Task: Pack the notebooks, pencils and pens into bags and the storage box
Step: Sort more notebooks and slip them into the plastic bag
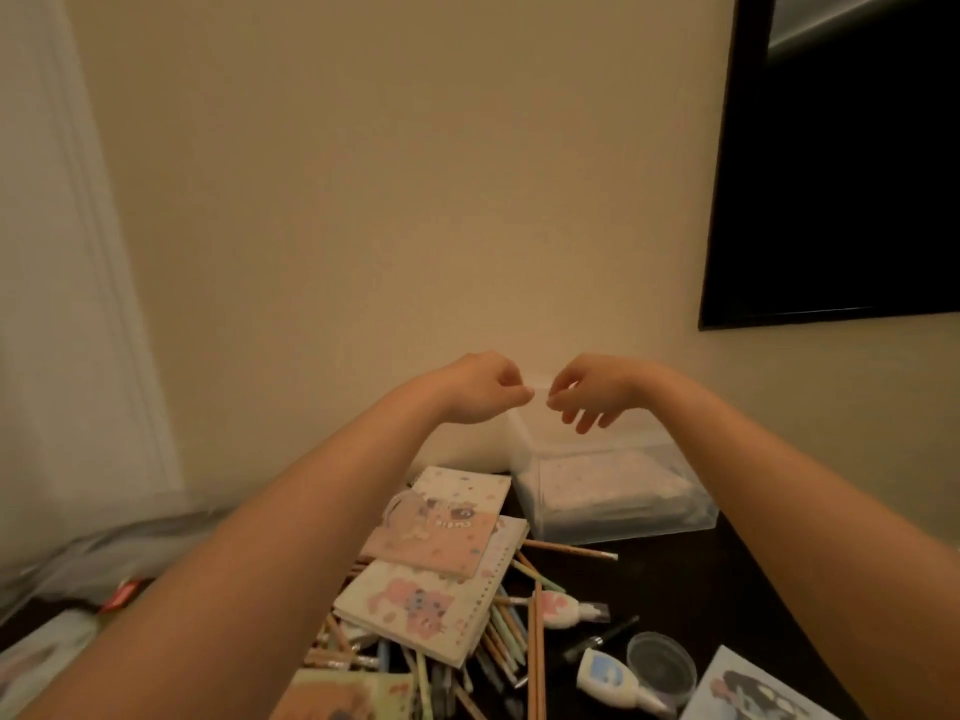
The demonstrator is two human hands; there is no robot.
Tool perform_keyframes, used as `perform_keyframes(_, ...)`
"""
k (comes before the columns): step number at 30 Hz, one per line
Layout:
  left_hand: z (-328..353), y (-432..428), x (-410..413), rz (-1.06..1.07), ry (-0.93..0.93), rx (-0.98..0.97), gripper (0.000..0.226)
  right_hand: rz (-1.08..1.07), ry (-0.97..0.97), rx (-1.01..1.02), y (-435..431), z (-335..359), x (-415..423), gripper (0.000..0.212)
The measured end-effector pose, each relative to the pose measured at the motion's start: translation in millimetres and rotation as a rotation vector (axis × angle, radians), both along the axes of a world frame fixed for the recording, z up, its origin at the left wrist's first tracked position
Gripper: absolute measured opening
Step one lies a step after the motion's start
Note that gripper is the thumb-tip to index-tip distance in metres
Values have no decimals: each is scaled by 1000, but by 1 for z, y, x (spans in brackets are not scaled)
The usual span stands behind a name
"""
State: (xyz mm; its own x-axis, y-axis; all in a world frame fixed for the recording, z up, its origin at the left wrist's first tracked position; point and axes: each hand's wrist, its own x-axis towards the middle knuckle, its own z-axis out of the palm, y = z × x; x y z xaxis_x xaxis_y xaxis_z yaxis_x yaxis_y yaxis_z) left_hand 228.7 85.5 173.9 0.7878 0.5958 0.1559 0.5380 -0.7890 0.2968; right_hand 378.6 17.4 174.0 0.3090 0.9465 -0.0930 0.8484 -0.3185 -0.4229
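Pink-and-cream notebook (441, 517), lower centre of the frame: one short word was printed on the cover, upside down to the camera, and appeared to read "CUTIE". Spiral notebook (415, 608) below it, red packet (122, 595) at lower left, white bottles (608, 672) at lower right: any print was too blurred to read.

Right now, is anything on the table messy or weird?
Yes. The pencils lie crisscrossed in a heap, not lined up, and the notebooks sit crooked on top of them. Nothing looks spilled or broken.
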Motion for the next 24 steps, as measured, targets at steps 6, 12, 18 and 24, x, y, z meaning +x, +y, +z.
perform_keyframes(6,-37,-38,-85,-1,197,-24,36,193,-170,16,-31,-30,-81,28)
perform_keyframes(12,-83,-60,-165,64,317,-142,42,322,-141,-49,-69,-79,-153,30)
perform_keyframes(18,-134,-71,-222,225,260,-248,51,283,-128,-42,-85,-146,-189,35)
perform_keyframes(24,-191,-70,-257,524,279,-3,61,154,-193,92,-99,-198,-207,51)
